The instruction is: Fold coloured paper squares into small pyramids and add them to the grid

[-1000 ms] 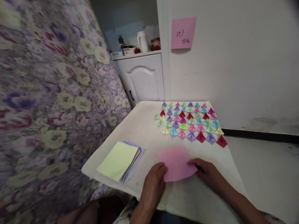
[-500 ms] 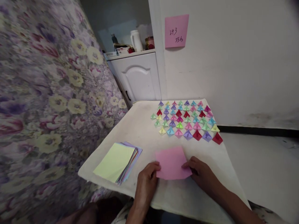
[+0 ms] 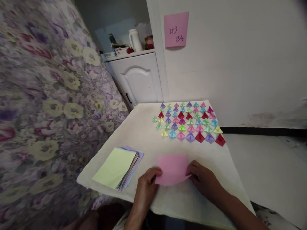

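A sheet of pink paper (image 3: 172, 167) is held between my two hands above the near part of the cloth-covered table (image 3: 134, 127). My left hand (image 3: 146, 185) pinches its left edge between thumb and fingers. At the right edge, my right hand (image 3: 203, 179) grips the sheet near its lower corner. The paper's lower edge bows toward me. To the left lies a stack of coloured paper (image 3: 116, 167), a pale yellow-green sheet on top. Beyond my hands, rows of small folded paper pieces (image 3: 190, 137) in many colours cover the table's far right part.
A pink note (image 3: 176, 30) with handwriting hangs on the white wall (image 3: 230, 64). A floral curtain (image 3: 59, 111) borders the table's left side. Behind stands a white cabinet (image 3: 137, 76) with a white jug (image 3: 135, 41) and other items on top.
My right hand has turned slightly, and the pink paper now bends more along its lower edge. The whole view has shifted a little, so the scene sits slightly further left.
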The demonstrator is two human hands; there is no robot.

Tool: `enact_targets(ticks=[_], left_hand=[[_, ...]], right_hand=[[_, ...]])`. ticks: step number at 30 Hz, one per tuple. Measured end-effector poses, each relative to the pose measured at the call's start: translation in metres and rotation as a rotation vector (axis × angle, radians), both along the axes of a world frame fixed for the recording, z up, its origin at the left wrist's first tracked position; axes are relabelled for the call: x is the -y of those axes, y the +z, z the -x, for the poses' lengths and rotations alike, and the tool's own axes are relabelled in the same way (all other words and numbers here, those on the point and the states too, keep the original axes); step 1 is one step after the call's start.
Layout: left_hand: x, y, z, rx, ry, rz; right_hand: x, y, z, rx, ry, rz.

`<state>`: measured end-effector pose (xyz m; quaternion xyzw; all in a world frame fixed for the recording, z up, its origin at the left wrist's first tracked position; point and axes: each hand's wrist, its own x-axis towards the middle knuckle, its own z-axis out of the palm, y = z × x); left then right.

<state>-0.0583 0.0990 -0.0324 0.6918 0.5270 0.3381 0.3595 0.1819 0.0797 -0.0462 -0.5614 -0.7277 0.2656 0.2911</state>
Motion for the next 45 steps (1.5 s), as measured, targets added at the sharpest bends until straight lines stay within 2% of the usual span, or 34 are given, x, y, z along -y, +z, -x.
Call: enact_targets(ticks=[8,14,23,29,36,45], left_hand=[[-0.007,0.002,-0.002,-0.019,-0.038,-0.019],[-0.018,-0.003,-0.003,-0.26,0.114,-0.01],[-0.02,0.004,-0.016,-0.551,0.222,0.026],[-0.019,0.008,-0.02,-0.677,0.24,0.069],[-0.019,0.008,-0.023,-0.76,0.272,0.081],[-0.018,0.011,-0.024,-0.721,0.3,0.068]], right_hand=[[-0.007,-0.005,0.003,0.059,-0.103,0.101],[-0.017,-0.005,0.003,0.127,-0.17,0.126],[-0.023,-0.004,0.008,0.216,-0.255,0.162],[-0.026,-0.002,0.01,0.245,-0.277,0.186],[-0.028,0.001,0.011,0.258,-0.3,0.225],[-0.03,0.0,0.011,0.185,-0.363,0.307]])
